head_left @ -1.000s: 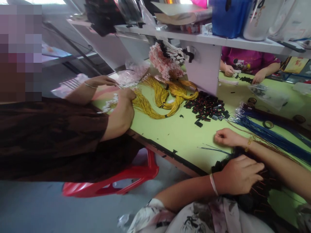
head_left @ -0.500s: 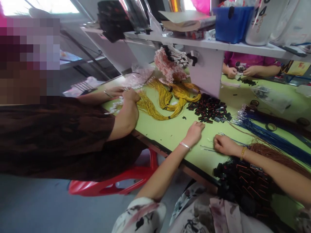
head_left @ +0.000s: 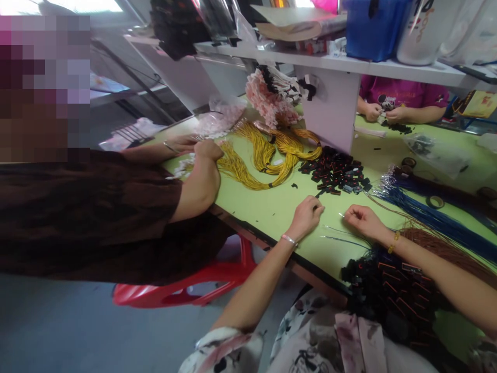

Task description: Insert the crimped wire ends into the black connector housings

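Note:
My left hand (head_left: 308, 213) is closed, with a small black plastic connector (head_left: 320, 193) at its fingertips, just in front of the pile of black connectors (head_left: 336, 168). To the right, my right hand (head_left: 362, 217) pinches a wire (head_left: 341, 214) whose shiny metal tip points at my left hand. Loose wires (head_left: 341, 239) with bare metal ends lie on the table below that hand. Dark blue wires (head_left: 419, 204) and brown wires (head_left: 430, 238) stretch off to the right. By my right forearm rests a dark heap of connectors with wires (head_left: 392, 295).
At left a co-worker's hand (head_left: 207, 148) works beside yellow wire bundles (head_left: 256, 155). Across the table another person's hands (head_left: 388, 114) handle small parts. A shelf (head_left: 330, 63) carrying a blue bin (head_left: 373, 31) spans overhead. Tape rolls (head_left: 435, 201) lie at right; a red stool (head_left: 186, 290) stands below.
My left hand has drawn back slightly from the pile, with a black connector now at its fingertips. My right hand has risen a little and now shows a wire tip.

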